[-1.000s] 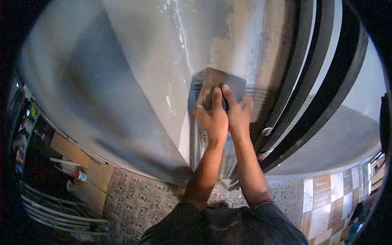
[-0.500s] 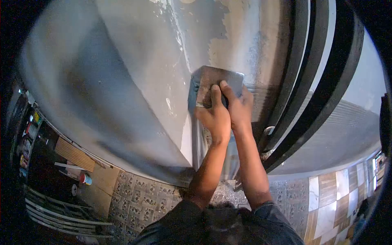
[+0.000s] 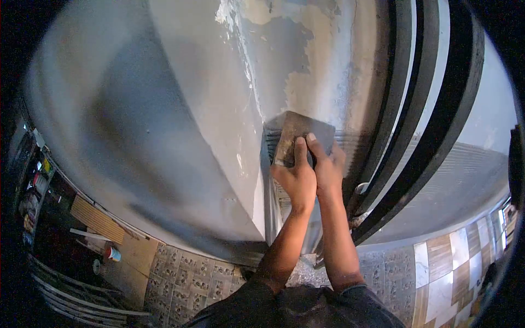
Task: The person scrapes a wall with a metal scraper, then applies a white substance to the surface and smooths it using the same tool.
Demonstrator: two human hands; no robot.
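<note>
My left hand and my right hand are side by side, both closed on a dark, flat rectangular trowel. Its plate lies against a narrow strip of wall, just right of an inside corner. A finger or thumb of each hand lies along the plate's face, while the other fingers wrap its sides and are partly hidden. Above the plate, the wall strip carries a patchy grey and beige coat. White flaking marks run down the corner line.
Dark curved-looking bars stand close to my right hand. A smooth grey wall spans the left. Below are patterned floor tiles and checkered tiles. A small bucket and metal rails sit at lower left.
The view has shifted, so wall, hands and trowel appear lower and a little further right. The trowel's plate looks slightly more tilted. Both hands keep hold of it.
</note>
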